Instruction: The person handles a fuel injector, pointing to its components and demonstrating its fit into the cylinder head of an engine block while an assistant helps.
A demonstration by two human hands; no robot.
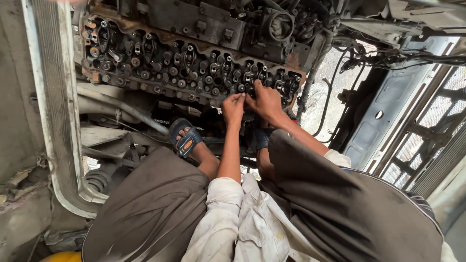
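Head view: cylinder head [194, 73] at 12 o'clock, cover off, valve gear exposed. Left hand [233, 107] and right hand [264, 101] pinched together on a fitting near its right end; rest looks untouched.

White sleeves (grimy), blue sandals [186, 137]

The engine head [189, 63] is rough, oily, rust-edged metal; the sandal [186, 137] looks like glossy plastic; the trousers [145, 213] are matt cloth.
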